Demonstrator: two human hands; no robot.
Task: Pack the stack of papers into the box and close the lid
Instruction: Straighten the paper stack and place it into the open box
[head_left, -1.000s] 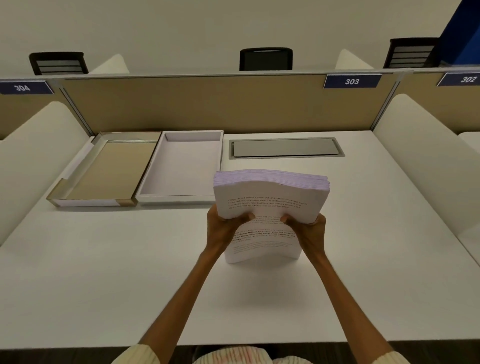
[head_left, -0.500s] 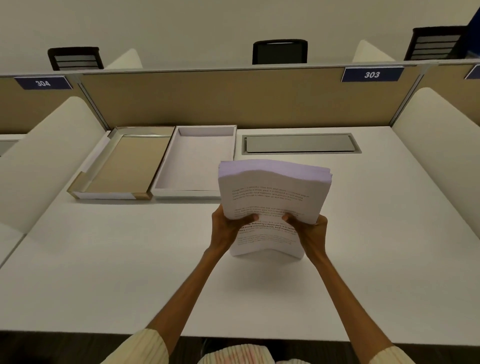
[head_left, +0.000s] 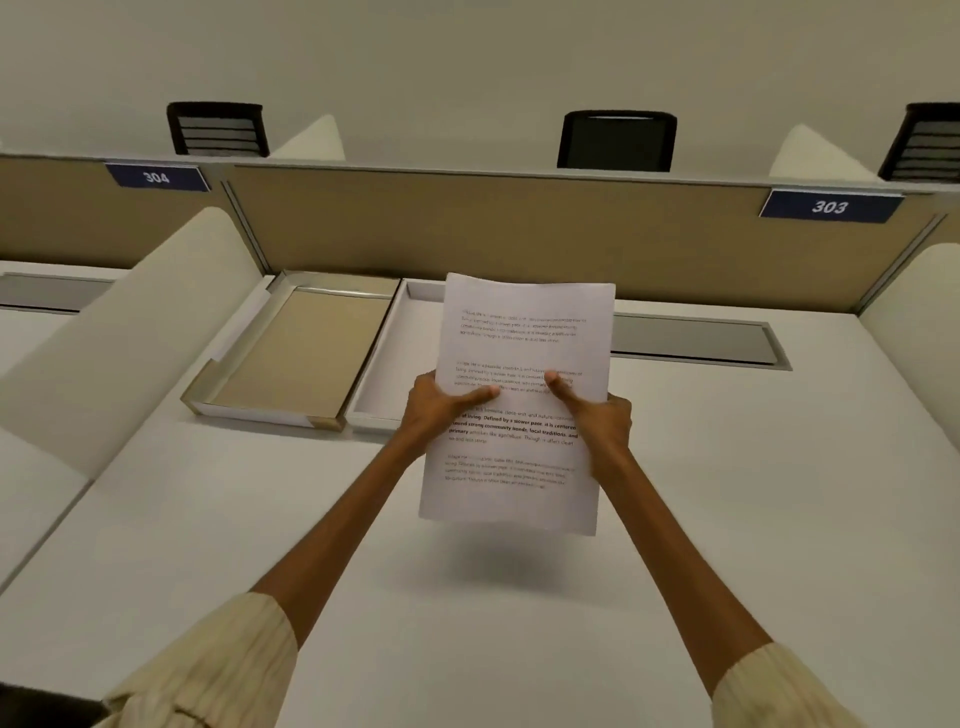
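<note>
Gripping the stack of papers (head_left: 524, 364) with the left hand (head_left: 434, 408) and right hand (head_left: 600, 415), the person carried it just beside the open box (head_left: 371, 384), likely lowering it inside next.

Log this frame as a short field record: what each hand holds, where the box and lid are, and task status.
left hand: grips the paper stack's left edge, thumb on the top sheet
right hand: grips the right edge, thumb on top
paper stack: held above the desk, its far end in front of the box
box: open white tray on the desk, partly hidden by the stack
lid: left of the box, inside facing up
status: papers not yet in the box, lid off
</note>
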